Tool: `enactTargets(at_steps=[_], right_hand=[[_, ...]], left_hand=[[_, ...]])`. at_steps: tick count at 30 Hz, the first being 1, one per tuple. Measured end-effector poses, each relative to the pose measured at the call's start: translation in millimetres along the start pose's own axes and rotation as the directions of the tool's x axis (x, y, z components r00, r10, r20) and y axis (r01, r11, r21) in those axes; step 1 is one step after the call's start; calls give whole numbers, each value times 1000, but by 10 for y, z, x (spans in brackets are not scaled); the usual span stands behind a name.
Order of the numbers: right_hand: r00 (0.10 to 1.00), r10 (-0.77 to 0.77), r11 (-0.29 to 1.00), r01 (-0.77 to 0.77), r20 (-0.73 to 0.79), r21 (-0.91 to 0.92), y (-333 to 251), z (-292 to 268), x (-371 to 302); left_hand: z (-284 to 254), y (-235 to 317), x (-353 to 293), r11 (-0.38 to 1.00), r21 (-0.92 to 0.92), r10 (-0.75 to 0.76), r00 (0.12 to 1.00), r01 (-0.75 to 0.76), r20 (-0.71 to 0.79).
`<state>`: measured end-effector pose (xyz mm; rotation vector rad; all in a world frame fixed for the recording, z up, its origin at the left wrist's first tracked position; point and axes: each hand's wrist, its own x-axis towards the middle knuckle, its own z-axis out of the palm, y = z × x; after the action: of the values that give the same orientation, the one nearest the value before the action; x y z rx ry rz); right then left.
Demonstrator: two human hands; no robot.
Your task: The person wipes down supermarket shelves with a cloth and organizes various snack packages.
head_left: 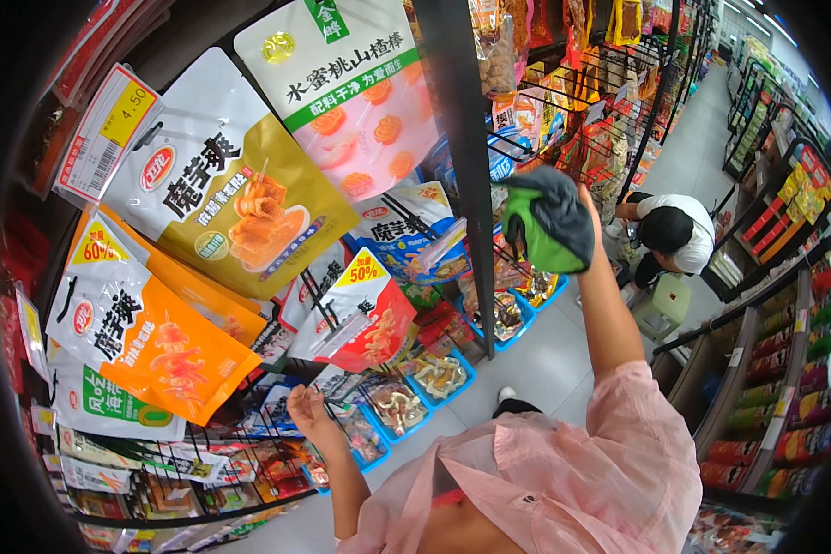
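In my right hand is a green and dark grey cloth, bunched up and covering most of my fingers. It is raised beside the tall black post of the snack rack; whether the cloth touches the post I cannot tell. Lower down, my left hand hovers near the rack's lower part with loosely bent fingers, and nothing shows in it. Just above it hangs a red and white snack pouch. An orange and white pouch and a gold and white pouch hang farther left.
Blue bins of packaged snacks line the rack's foot. A person in a white top is low in the aisle, close to a pale green stool. Stocked shelves stand along the right. A price tag juts out at upper left.
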<state>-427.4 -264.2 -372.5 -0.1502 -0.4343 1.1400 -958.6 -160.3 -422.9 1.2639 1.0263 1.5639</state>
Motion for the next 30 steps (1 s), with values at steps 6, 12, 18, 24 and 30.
enactTargets(at_steps=[6,12,18,24,30], right_hand=[[977,197,952,-210,-80,-223,-444,323,932],[862,479,528,-434,-166,-730,-477,806,1505],[922,362,-6,-143,-135,-990,-309,738,1637],[905,426,67,-55,-22,-996,-407,661,1543],[902,418,104,-164,-106,-981,-357,542,1907]], left_hand=[[67,102,-461,996,93,29,979,-10,-200],[405,-205,-1026,994,106,78,922,-40,-379],[1246,-101,-1253,996,90,13,917,25,-398],[1354,122,-1119,979,187,149,915,-83,-376],[1507,160,-1160,984,171,110,913,-45,-392]])
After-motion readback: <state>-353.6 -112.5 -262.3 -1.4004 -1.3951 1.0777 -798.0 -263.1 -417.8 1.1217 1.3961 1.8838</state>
